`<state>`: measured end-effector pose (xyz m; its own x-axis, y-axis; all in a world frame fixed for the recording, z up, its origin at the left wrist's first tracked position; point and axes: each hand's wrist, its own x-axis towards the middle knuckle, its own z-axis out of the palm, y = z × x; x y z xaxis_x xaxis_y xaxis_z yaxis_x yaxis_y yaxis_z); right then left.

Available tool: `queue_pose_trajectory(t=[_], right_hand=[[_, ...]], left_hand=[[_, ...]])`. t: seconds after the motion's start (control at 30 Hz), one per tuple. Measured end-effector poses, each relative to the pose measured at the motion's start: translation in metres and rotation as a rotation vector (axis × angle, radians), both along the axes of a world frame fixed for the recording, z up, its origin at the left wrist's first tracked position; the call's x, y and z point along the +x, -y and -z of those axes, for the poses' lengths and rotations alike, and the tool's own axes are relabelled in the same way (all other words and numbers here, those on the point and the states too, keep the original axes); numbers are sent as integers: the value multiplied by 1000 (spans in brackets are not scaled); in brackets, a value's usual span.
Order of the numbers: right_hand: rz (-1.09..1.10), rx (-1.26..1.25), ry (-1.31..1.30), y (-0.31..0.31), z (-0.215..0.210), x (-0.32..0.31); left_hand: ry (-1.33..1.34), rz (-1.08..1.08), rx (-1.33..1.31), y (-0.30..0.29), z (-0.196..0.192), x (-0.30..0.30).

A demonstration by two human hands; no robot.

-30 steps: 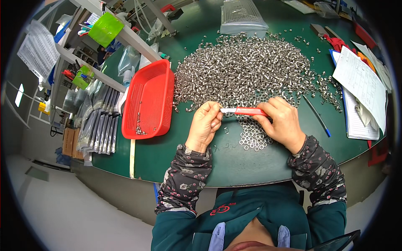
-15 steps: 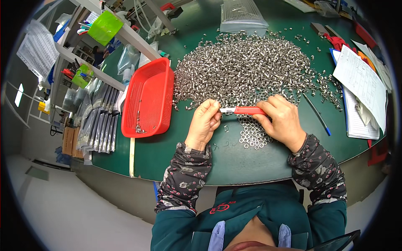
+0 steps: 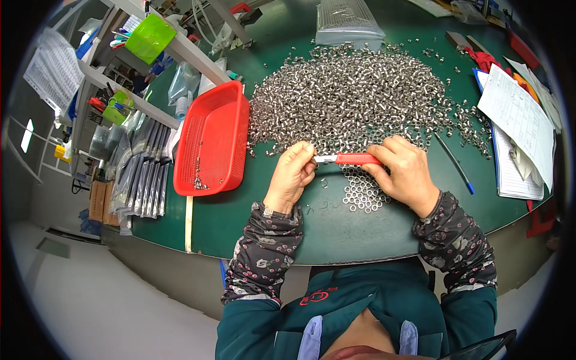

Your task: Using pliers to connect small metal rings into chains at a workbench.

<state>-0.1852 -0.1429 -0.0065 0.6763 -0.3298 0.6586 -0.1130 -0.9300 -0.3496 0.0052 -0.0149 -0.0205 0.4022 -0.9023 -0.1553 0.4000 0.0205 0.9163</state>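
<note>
My right hand (image 3: 405,171) is closed around a red-handled tool (image 3: 351,158); my left hand (image 3: 292,174) pinches at its metal tip, on what I cannot tell. Just below the tool lies a small flat patch of sorted rings (image 3: 362,191). Beyond my hands a huge loose pile (image 3: 354,99) remains. Left of my left hand, the red tray (image 3: 211,141) holds only a few pieces, so I judge most is left.

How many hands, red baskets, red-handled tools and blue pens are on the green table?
Hands: 2, left hand and right hand
Red basket: 1
Red-handled tool: 1
Blue pen: 1
Total: 5
</note>
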Motion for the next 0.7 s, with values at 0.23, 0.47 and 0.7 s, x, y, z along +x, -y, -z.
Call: queue_pose_trajectory(t=[0.23, 0.47, 0.7], right_hand=[[-21, -17, -5, 1, -1, 0], [-41, -97, -34, 3, -2, -1], [-53, -183, -50, 3, -8, -3]], left_hand=[[-7, 38, 25, -1, -5, 1], [-160, 269, 58, -5, -1, 15], [-142, 331, 172, -7, -3, 17]])
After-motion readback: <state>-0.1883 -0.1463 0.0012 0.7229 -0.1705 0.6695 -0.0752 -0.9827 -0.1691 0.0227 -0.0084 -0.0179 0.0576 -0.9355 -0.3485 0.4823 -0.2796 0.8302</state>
